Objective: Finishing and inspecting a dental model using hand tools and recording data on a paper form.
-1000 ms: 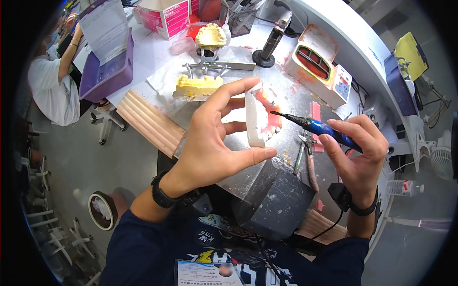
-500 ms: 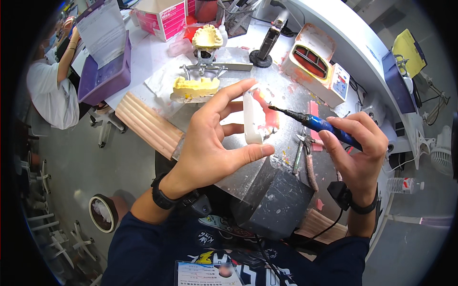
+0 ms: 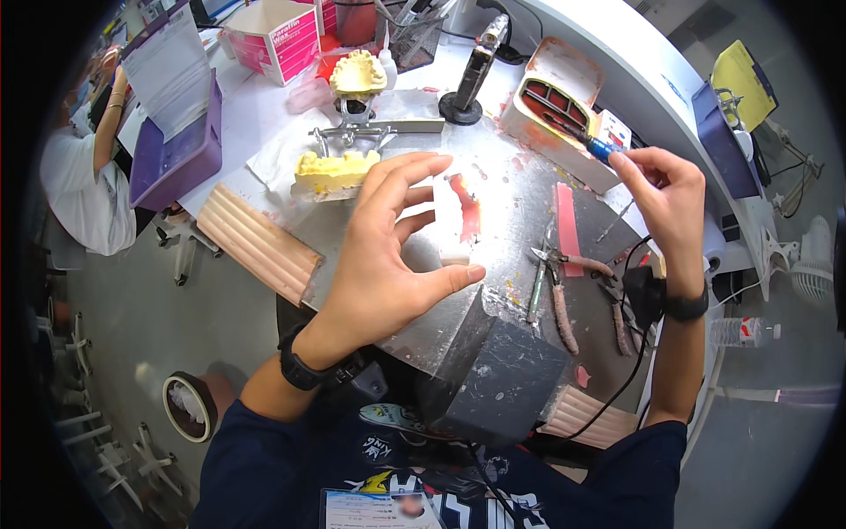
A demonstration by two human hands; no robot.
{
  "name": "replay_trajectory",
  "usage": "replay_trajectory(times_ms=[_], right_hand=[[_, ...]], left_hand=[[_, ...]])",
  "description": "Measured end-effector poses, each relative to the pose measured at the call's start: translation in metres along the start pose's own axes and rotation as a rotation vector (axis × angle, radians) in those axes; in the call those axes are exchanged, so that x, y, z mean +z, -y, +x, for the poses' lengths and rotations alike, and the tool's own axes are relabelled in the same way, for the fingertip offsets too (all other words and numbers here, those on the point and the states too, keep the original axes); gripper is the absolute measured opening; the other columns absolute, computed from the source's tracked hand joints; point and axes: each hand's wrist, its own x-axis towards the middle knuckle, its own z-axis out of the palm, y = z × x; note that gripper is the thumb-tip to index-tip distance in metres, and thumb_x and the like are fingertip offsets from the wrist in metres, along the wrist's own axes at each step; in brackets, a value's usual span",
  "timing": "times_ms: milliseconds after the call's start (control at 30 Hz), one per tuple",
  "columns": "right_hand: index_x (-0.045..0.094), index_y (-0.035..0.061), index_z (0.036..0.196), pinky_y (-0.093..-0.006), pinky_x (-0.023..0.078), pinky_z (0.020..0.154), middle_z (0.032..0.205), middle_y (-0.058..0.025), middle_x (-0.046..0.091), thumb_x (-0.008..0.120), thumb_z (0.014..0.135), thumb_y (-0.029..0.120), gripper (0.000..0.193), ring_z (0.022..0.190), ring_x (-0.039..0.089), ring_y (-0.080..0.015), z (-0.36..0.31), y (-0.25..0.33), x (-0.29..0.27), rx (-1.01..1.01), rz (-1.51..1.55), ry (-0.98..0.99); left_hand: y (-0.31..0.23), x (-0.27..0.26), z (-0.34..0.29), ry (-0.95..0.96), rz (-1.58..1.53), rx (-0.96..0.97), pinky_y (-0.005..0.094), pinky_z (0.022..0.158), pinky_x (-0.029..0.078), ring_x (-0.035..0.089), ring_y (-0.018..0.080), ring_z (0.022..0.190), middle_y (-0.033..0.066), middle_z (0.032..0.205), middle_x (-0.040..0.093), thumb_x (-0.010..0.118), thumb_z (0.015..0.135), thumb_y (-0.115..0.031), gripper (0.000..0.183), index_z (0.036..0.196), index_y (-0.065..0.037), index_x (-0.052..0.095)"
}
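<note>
My left hand [image 3: 383, 251] grips a white dental cast [image 3: 447, 234] by its ends, fingers at the far end and thumb at the near end. Pink wax [image 3: 469, 212] lines the cast's right side, and strong glare washes out part of it. Off to the right, my right hand [image 3: 665, 189] pinches the blue handle of a wax knife [image 3: 601, 150]. The knife's dark tip points left into the red-lined wells of a white wax heater [image 3: 573, 163]; whether it touches the wax cannot be made out.
Yellow dental models [image 3: 335, 172] sit on a metal articulator behind my left hand. A pink wax strip [image 3: 567, 220], pliers [image 3: 564, 300] and a torch-like stand [image 3: 471, 84] are on the bench. A dark grey box [image 3: 498, 375] juts out at the front. Someone works at far left.
My right hand has carried the wax knife from beside the cast up and right to the wax heater. The cast stays in my left hand, turned slightly. The whole view has shifted a little.
</note>
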Motion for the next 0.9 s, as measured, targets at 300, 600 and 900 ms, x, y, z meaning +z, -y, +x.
replay_trajectory(times_ms=[300, 600, 900], right_hand=[[0.076, 0.0037, 0.087, -0.0377, 0.052, 0.063, 0.073, -0.0173, 0.069, 0.074, 0.081, 0.037, 0.034, 0.065, 0.067, -0.0314, 0.023, -0.043, 0.019, -0.096, -0.491, -0.045], [0.072, -0.0029, 0.086, -0.0217, 0.037, 0.053, 0.064, -0.0006, 0.060, 0.076, 0.085, 0.011, 0.014, 0.058, 0.048, -0.0049, -0.013, 0.000, 0.007, -0.113, -0.104, -0.109], [0.075, 0.0015, 0.088, -0.0254, 0.044, 0.052, 0.069, -0.0071, 0.066, 0.081, 0.077, 0.012, 0.016, 0.057, 0.061, -0.0137, -0.041, 0.048, 0.013, -0.273, -0.006, 0.013]], left_hand=[[0.003, 0.016, 0.010, 0.001, -0.159, -0.074, 0.0416, 0.102, 0.047, 0.051, 0.0280, 0.125, 0.0135, 0.138, 0.044, 0.086, 0.069, -0.004, 0.084, 0.140, -0.003, 0.040], [0.009, 0.017, 0.012, -0.040, -0.120, -0.036, 0.0403, 0.099, 0.049, 0.056, 0.0273, 0.118, 0.0205, 0.136, 0.046, 0.086, 0.074, -0.012, 0.085, 0.141, -0.001, 0.035], [0.004, 0.020, 0.012, -0.036, -0.196, -0.047, 0.0372, 0.094, 0.051, 0.058, 0.0270, 0.116, 0.0227, 0.130, 0.052, 0.084, 0.078, -0.019, 0.084, 0.141, 0.003, 0.032]])
